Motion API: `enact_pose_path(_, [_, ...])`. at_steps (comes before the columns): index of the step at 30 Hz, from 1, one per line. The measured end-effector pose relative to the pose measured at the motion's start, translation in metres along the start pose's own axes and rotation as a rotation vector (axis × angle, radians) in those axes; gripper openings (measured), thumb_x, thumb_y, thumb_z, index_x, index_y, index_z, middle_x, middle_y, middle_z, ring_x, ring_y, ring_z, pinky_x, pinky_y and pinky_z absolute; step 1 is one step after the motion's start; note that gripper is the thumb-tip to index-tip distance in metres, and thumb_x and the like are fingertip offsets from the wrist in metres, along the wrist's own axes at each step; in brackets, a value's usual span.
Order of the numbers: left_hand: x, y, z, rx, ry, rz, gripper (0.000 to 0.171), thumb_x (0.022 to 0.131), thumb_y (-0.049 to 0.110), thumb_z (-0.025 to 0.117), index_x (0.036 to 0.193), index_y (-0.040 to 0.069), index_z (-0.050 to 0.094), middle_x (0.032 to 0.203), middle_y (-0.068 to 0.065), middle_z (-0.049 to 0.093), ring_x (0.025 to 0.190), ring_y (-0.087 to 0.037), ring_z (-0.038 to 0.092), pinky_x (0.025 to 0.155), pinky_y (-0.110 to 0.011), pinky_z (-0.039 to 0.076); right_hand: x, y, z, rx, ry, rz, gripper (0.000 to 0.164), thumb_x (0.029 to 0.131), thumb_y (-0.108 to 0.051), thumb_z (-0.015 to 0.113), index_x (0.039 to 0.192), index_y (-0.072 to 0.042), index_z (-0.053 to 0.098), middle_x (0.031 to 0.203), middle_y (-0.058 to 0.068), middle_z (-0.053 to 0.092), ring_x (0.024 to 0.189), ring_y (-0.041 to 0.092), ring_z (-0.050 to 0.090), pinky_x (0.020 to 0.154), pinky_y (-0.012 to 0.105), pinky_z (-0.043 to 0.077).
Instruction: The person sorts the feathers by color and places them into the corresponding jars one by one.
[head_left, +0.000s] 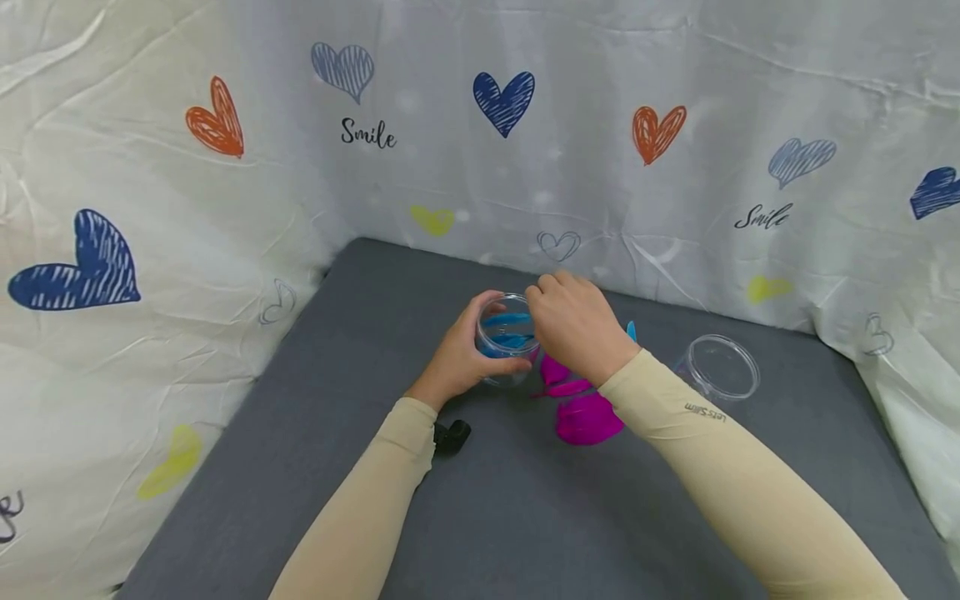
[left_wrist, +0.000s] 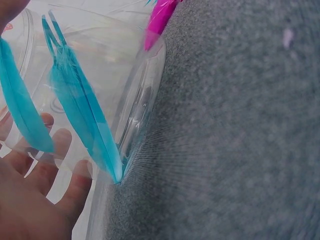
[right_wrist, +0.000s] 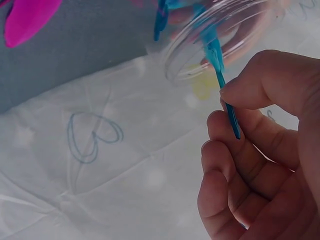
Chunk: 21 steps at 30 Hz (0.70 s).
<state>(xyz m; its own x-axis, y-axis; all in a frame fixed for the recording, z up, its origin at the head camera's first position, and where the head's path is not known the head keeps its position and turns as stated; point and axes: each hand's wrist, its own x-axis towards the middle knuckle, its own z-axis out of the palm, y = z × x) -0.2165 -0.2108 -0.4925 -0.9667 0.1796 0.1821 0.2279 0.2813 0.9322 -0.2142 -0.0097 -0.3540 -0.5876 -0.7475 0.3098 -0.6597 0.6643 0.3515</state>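
My left hand [head_left: 459, 357] grips a clear plastic jar [left_wrist: 112, 37] around its side, with the mouth facing up in the head view. Inside the jar, turquoise feathers [left_wrist: 82, 105] lean against the wall. Over the jar's mouth, my right hand [head_left: 573, 325] pinches a turquoise feather [right_wrist: 220, 82] by its quill between thumb and fingers. The vane of that feather reaches down into the jar. Below the right hand, bright magenta feathers [head_left: 588, 419] lie on the grey table, partly covered by the wrist.
To the right stands a second clear jar [head_left: 689, 367]. A blue feather tip [head_left: 632, 331] shows beyond my right wrist. A small black object [head_left: 452, 437] sits beside my left wrist. White cloth [head_left: 420, 183] printed with hearts hangs behind and beside the table [head_left: 480, 533].
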Motion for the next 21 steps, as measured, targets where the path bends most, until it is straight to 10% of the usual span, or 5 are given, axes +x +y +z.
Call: enact_pose_path(21, [-0.002, 0.002, -0.001, 0.013, -0.005, 0.004, 0.107, 0.078, 0.052, 0.097, 0.163, 0.041, 0.034, 0.162, 0.001, 0.051, 0.148, -0.020, 0.049, 0.123, -0.054, 0.046, 0.014, -0.011, 0.013, -0.029, -0.039, -0.019, 0.016, 0.096, -0.014, 0.079, 0.104, -0.001, 0.081, 0.088, 0.011, 0.074, 0.078, 0.026, 0.067, 0.067, 0.035, 0.058])
